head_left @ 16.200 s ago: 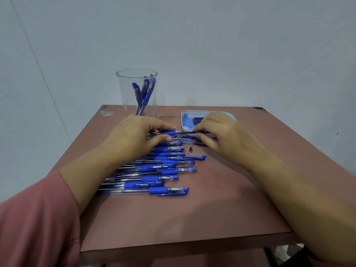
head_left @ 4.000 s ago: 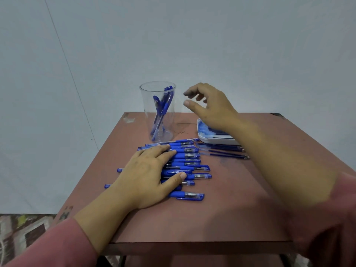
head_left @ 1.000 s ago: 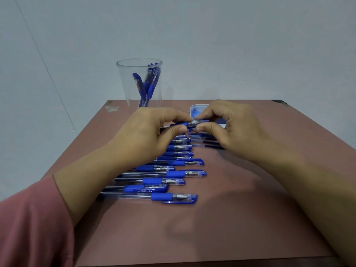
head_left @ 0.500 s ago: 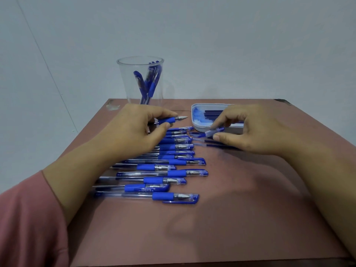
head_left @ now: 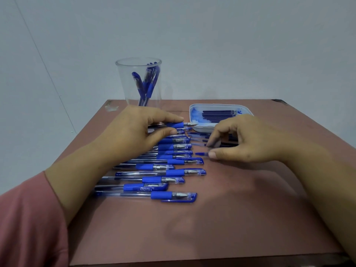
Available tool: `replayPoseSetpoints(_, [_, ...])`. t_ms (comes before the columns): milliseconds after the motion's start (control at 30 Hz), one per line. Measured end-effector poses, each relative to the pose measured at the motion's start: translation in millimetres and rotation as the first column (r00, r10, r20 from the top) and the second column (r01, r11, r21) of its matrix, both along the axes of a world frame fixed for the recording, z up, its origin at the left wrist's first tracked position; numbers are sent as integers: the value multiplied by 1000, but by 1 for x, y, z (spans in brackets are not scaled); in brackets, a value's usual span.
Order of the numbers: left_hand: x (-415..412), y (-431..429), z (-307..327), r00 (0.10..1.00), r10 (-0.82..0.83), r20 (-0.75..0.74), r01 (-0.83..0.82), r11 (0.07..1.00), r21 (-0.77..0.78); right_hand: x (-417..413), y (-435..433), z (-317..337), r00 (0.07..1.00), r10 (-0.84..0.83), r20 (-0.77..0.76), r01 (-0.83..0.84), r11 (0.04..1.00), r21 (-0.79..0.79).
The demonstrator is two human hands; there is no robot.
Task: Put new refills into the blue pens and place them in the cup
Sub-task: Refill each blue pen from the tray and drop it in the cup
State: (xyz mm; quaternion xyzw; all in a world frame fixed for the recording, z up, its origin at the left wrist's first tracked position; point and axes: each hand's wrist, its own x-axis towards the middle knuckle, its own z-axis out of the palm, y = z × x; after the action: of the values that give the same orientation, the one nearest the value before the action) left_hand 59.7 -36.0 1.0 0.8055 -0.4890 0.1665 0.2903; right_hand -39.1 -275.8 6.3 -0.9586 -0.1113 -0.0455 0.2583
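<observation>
Now the left hand (head_left: 138, 130) is gripping an uncapped, blue-gripped clear plastic pen (head_left: 174, 124) crosswise, tip pointing toward the loosely curled, seemingly empty right hand (head_left: 246, 139).

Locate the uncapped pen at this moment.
In the head view, the uncapped pen is pinched in the left hand, left of centre above the far end of the pen row, its tip pointing right toward the white refill tray.

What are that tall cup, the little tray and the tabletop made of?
Cup: clear glossy plastic or glass, I cannot tell which; the pens inside show through its wall. Tray: apparently smooth white plastic, with rounded moulded corners. Table: matte reddish-brown top, perhaps laminate or painted wood; the far left corner looks worn.
</observation>
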Motion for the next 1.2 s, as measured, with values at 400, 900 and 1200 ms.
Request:
replayPoseSetpoints(400, [-8,-5,1,998,-67,14,67,997,-29,13,21,-10,904,-43,424,-27,987,158])
replayPoseSetpoints(900, [-7,-6,-2,998,-51,32,51,998,-20,13,24,-13,911,-36,411,-32,987,156])
replayPoseSetpoints(1200, [-4,-6,-4,998,-40,39,41,999,-27,13,24,-12,916,-49,399,-31,981,190])
